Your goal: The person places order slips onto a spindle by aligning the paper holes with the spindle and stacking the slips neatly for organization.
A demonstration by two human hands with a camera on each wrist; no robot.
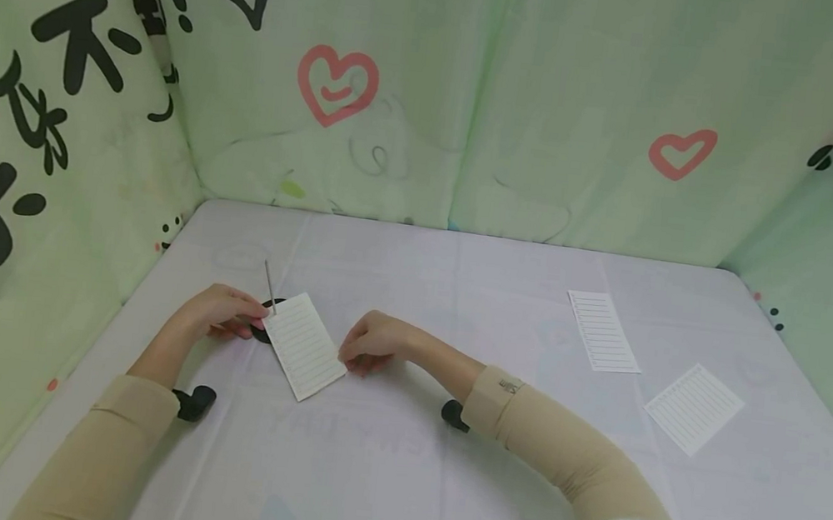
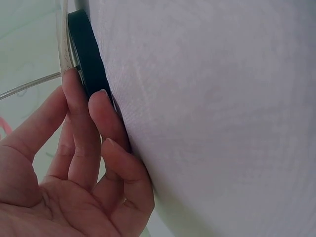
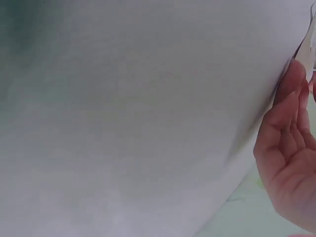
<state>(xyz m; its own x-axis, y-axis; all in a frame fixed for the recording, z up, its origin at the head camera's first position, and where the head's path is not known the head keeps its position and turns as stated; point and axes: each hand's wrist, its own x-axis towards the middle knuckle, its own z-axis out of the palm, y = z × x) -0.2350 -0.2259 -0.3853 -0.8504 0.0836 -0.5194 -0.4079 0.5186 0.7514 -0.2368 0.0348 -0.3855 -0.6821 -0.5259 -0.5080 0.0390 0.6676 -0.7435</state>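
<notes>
A lined white paper sheet (image 1: 305,348) lies tilted over a black round base (image 1: 259,334), from which a thin metal spike (image 1: 269,281) stands up at the sheet's upper left corner. My left hand (image 1: 226,311) pinches that corner beside the spike. In the left wrist view, other fingertips (image 2: 102,111) touch the edge of the black base. My right hand (image 1: 378,342) pinches the sheet's right edge with bent fingers. Seen from the right wrist, the sheet's edge rises from those fingertips, partly cut off by the frame. How far the spike passes through the paper is hard to see.
Two more lined sheets lie to the right on the white table, one farther back (image 1: 604,332) and one nearer (image 1: 694,409). Pale green printed curtains (image 1: 521,111) enclose the table at the back and both sides.
</notes>
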